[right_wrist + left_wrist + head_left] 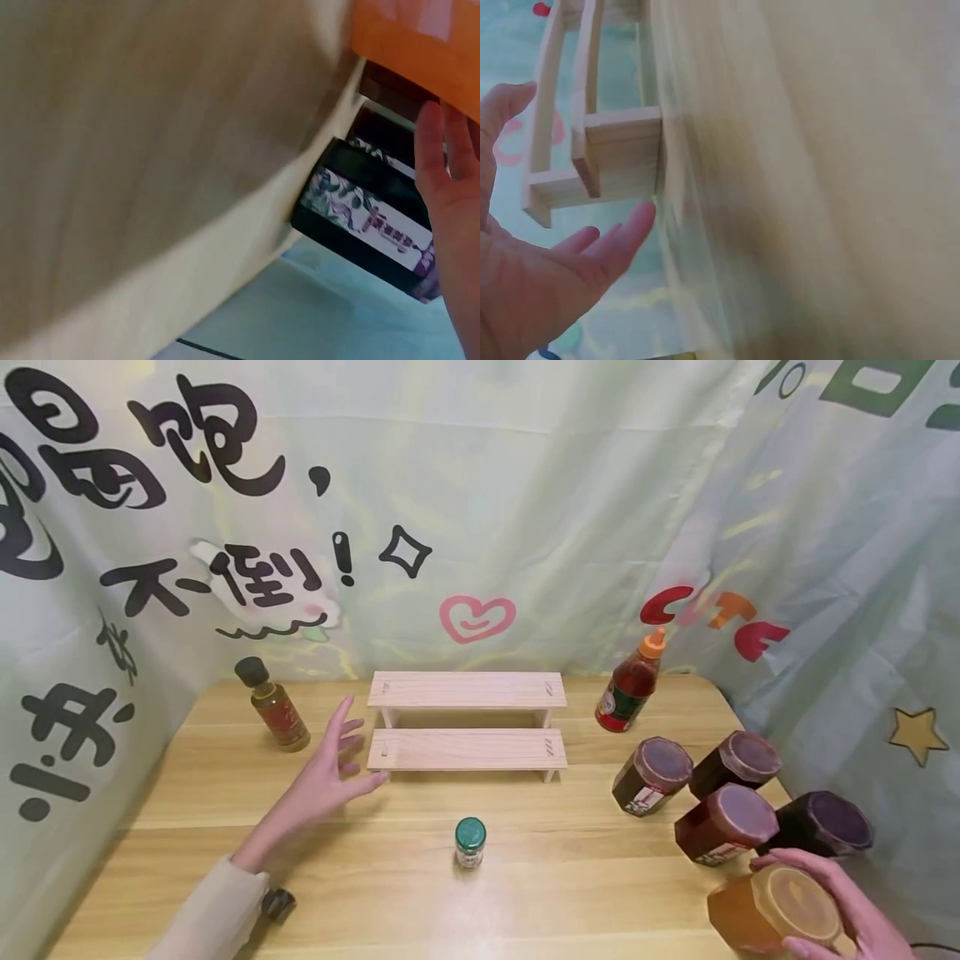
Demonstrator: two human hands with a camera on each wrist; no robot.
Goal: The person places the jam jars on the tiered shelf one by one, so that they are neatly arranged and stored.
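The right hand (840, 902) curls round an amber honey jar (772, 906) at the table's (570, 893) near right corner, just in front of four dark jam jars (723, 822), all lidded. The left hand (330, 777) hovers spread and empty just left of the two-step wooden rack (467, 727), whose long axis runs left to right; an oil bottle (273, 706) stands beyond it.

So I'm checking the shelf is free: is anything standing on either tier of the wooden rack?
No, both tiers of the wooden rack are bare; the bottles and jars all stand on the table.
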